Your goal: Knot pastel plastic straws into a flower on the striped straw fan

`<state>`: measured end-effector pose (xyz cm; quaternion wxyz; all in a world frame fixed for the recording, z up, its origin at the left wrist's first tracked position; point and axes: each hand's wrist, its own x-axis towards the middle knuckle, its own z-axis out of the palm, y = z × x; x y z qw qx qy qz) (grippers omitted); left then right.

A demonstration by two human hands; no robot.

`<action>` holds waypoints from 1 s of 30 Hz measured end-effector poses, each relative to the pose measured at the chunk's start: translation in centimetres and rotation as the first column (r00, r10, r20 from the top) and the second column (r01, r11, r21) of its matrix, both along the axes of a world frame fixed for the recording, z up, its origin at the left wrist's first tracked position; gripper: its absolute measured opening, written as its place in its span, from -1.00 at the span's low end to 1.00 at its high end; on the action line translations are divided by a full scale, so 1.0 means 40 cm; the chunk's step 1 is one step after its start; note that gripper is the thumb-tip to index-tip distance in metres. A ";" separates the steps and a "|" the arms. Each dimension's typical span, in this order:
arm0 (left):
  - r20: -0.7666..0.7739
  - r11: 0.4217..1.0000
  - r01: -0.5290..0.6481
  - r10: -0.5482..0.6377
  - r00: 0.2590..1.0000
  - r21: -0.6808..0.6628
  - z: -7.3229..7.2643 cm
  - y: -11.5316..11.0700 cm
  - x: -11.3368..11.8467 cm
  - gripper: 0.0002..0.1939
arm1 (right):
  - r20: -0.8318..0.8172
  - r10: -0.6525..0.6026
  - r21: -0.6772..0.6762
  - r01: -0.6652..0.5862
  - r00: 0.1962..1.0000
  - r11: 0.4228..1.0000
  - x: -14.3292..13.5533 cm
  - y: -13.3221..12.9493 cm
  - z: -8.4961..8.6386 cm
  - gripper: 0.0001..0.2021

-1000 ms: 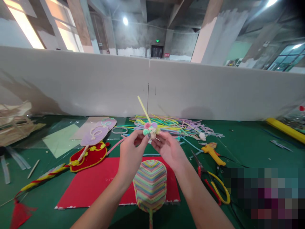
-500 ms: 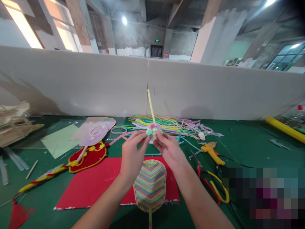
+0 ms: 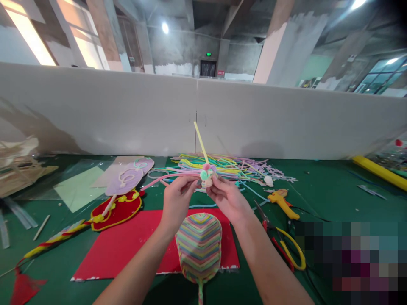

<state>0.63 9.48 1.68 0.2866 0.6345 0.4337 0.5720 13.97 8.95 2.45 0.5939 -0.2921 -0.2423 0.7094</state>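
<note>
My right hand (image 3: 230, 197) pinches a small cluster of pastel pipe-cleaner coils (image 3: 207, 174) in green, pink, purple and cream. A straight yellow pipe cleaner (image 3: 201, 142) sticks up from the cluster. Just left of it, the fingertips of my left hand (image 3: 178, 197) are pressed together; what they hold, if anything, is too small to make out. A pink pipe cleaner (image 3: 159, 179) runs leftward behind this hand. Below both hands, a striped pastel fan (image 3: 199, 245) with a wrapped handle lies partly over a red board (image 3: 127, 250).
Loose pipe cleaners (image 3: 229, 165) are heaped behind my hands. To the right lie scissors (image 3: 288, 250) and a yellow glue gun (image 3: 282, 203). A red fan (image 3: 117, 209) with a tasselled handle and a purple fan piece (image 3: 124, 181) lie left. A white partition (image 3: 127, 114) borders the green table.
My left fingertips have come away from the coils and sit slightly lower. The cluster has turned a little in my right hand, and its yellow pipe cleaner leans further left.
</note>
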 end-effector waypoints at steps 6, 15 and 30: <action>0.164 0.998 0.055 -0.050 0.985 -0.027 -0.006 0.011 0.001 -0.89 | -0.077 0.215 0.001 -0.216 0.974 0.976 0.002 -0.002 -0.012 -0.80; 0.181 0.969 0.178 -0.208 0.961 0.170 0.014 -0.008 -0.002 -0.88 | -0.182 0.415 0.126 -0.397 0.891 0.909 -0.005 0.007 -0.065 -0.80; -0.227 0.986 -0.027 0.065 0.972 0.164 0.016 0.010 -0.049 -0.87 | 0.372 -0.085 0.251 -0.012 0.924 0.968 -0.020 0.017 -0.033 -0.77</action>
